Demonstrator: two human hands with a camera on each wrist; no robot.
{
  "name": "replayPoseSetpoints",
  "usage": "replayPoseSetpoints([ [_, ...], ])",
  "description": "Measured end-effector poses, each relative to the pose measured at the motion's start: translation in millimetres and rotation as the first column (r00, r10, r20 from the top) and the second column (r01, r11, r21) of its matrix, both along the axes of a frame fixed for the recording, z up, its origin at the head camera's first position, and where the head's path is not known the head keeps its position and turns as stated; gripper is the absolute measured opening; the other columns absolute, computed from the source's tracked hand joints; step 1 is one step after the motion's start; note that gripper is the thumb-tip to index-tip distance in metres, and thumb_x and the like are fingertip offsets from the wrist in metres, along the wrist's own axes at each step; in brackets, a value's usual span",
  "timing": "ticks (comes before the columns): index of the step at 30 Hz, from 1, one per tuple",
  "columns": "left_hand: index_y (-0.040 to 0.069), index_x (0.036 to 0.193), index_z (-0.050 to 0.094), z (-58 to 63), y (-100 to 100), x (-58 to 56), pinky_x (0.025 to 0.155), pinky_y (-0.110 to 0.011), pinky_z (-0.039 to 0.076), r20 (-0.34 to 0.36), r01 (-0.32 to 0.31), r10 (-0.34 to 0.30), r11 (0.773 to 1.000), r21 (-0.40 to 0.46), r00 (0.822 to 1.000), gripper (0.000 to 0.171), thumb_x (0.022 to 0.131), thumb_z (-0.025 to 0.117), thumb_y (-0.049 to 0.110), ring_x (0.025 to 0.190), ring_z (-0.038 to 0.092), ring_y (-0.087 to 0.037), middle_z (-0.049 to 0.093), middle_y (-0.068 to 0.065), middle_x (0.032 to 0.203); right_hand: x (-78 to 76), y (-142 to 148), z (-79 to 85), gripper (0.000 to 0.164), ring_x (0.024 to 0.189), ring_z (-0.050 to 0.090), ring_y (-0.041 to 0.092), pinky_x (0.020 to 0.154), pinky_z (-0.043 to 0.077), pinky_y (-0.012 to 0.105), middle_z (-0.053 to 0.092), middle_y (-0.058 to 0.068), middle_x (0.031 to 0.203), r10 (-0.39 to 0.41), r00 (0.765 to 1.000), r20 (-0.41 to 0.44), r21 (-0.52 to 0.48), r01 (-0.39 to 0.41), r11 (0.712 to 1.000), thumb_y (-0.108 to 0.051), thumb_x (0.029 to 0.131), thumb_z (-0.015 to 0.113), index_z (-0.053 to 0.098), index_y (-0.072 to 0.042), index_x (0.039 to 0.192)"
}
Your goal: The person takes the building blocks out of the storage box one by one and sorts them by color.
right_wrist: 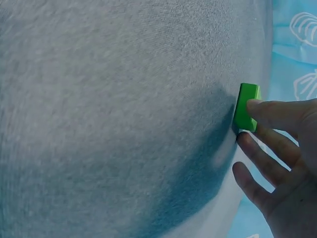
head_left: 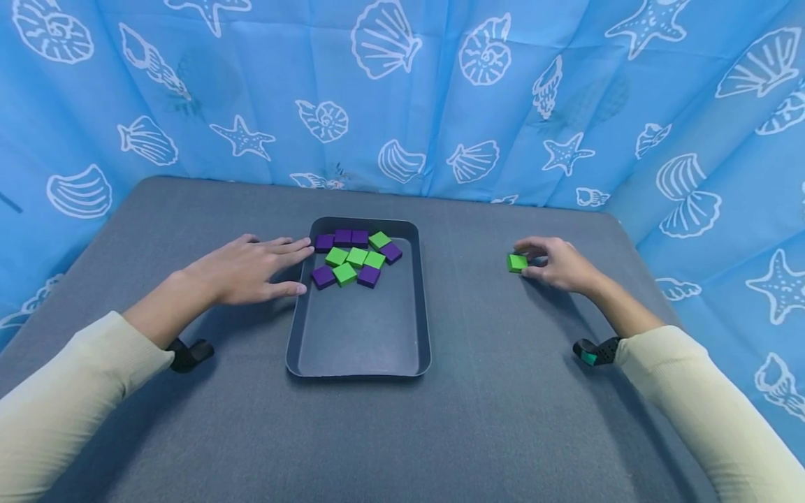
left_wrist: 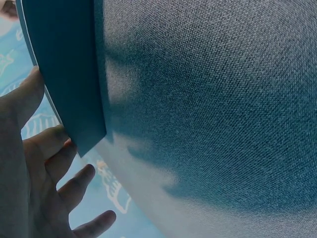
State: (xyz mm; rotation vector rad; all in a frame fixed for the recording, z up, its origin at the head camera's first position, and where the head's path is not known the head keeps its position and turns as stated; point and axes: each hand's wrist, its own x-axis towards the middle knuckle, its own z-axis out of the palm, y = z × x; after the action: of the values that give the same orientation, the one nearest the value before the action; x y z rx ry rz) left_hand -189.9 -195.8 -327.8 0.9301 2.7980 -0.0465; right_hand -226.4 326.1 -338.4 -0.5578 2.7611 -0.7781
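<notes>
Left hand [head_left: 248, 271]: fingers straight, spread, tips touching tray [head_left: 360, 332] rim.
Right hand [head_left: 558, 264]: well apart from left; thumb and fingers pinch green block [head_left: 516, 263].
Tray: between hands; purple blocks [head_left: 368, 276], green blocks [head_left: 345, 274] inside, near left fingertips.
Table [head_left: 490, 391]: beneath both hands.

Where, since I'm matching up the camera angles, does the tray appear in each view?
Head: the tray sits just left of centre, the left hand at its left side.
Left wrist: upper left; its outer wall shows, beside that hand's fingers.
Right wrist: not in it.
Shared landmark: the blue curtain, in all three.
</notes>
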Motion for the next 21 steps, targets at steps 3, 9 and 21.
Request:
replayPoseSetpoints([
  [3,0.01,0.156,0.033,-1.2,-0.3,-0.9,0.108,-0.071,0.027,0.0,-0.004,0.004,1.0,0.007,1.0,0.075,0.099,0.05,0.057,0.143,0.034,-0.04,0.03,-0.014,0.161,-1.4,-4.4,5.1,0.049,0.122,0.053,0.047,0.1,0.043,0.062,0.054,0.03,0.135,0.015,1.0,-0.012,-0.008,-0.015,1.0,0.0,0.091,0.069,0.051,0.009,0.136],
  [9,0.011,0.156,0.033,0.3,-0.8,-0.3,0.108,-0.071,0.027,0.008,-0.011,0.011,1.0,-0.002,1.0,0.075,0.099,0.049,0.057,0.143,0.034,-0.04,0.03,-0.014,0.161,-8.3,-26.1,18.2,0.048,0.121,0.055,0.044,0.101,0.043,0.061,0.057,0.029,0.133,0.052,0.997,-0.059,-0.023,-0.053,0.998,-0.001,0.09,0.071,0.054,0.008,0.134],
  [21,0.011,0.157,0.032,1.3,0.8,0.4,0.108,-0.071,0.026,0.014,-0.01,0.01,1.0,-0.01,1.0,0.076,0.099,0.048,0.058,0.143,0.034,-0.04,0.029,-0.014,0.161,-18.7,-102.4,39.0,0.048,0.117,0.062,0.035,0.1,0.049,0.051,0.062,0.022,0.129,0.122,0.988,-0.091,-0.085,-0.13,0.988,0.001,0.086,0.075,0.059,0.004,0.131],
])
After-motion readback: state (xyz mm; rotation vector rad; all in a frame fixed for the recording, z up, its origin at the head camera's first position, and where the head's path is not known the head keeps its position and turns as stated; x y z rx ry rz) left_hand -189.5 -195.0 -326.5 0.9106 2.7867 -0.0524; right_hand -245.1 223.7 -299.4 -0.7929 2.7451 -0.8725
